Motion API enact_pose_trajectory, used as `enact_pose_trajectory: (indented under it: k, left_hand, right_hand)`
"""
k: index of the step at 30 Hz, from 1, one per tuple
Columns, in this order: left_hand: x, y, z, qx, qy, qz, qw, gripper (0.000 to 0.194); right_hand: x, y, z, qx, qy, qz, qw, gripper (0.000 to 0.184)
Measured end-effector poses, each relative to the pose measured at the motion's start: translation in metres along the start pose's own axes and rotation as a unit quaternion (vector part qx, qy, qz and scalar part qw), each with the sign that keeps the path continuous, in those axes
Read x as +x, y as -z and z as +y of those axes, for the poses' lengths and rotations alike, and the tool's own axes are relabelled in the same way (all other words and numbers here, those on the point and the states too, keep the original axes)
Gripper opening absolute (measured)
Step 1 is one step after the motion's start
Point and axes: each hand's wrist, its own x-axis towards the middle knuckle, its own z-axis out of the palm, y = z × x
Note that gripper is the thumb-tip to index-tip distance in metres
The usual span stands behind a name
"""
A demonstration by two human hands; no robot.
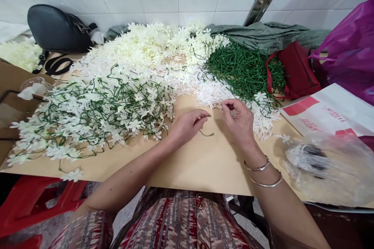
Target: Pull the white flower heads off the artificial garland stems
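My left hand [189, 124] is closed in a pinch over the middle of the table, on a thin green artificial flower stem [208, 134] whose curled end hangs below the fingers. My right hand [239, 120] is closed at the fingertips beside a heap of small white stamens [216, 92]; what it pinches is too small to make out. Left of my left hand lies a large pile of white artificial flowers on green stems [111, 109]. A heap of loose green stems [242, 68] sits beyond my right hand.
Cream petal pieces [152, 44] are heaped at the back. A black bag [60, 29] stands back left, near a cardboard box [17, 97]. At right are a red pouch [299, 68], a purple bag [350, 46], a white paper bag [336, 109] and clear plastic [336, 167].
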Motion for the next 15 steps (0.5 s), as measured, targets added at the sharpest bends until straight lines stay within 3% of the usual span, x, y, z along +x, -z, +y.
enact_pose_trajectory:
  k: [4, 8, 11, 15]
  left_hand:
    - [-0.009, -0.008, -0.009, 0.116, -0.083, -0.023, 0.99, 0.015]
    - [-0.008, -0.015, -0.015, 0.101, -0.115, 0.018, 0.988, 0.015]
    - [-0.008, -0.015, -0.014, 0.086, -0.112, 0.068, 0.988, 0.018]
    - [0.004, -0.012, -0.004, 0.103, -0.046, 0.136, 0.984, 0.04]
  right_hand:
    - [-0.001, -0.001, -0.001, 0.005, 0.013, -0.007, 1.0, 0.009]
    - [-0.002, -0.003, 0.0, -0.012, 0.019, -0.011, 1.0, 0.01]
    - [-0.004, -0.005, 0.0, -0.013, 0.007, -0.022, 1.0, 0.011]
    - [-0.005, -0.007, 0.001, 0.011, -0.005, -0.061, 0.998, 0.013]
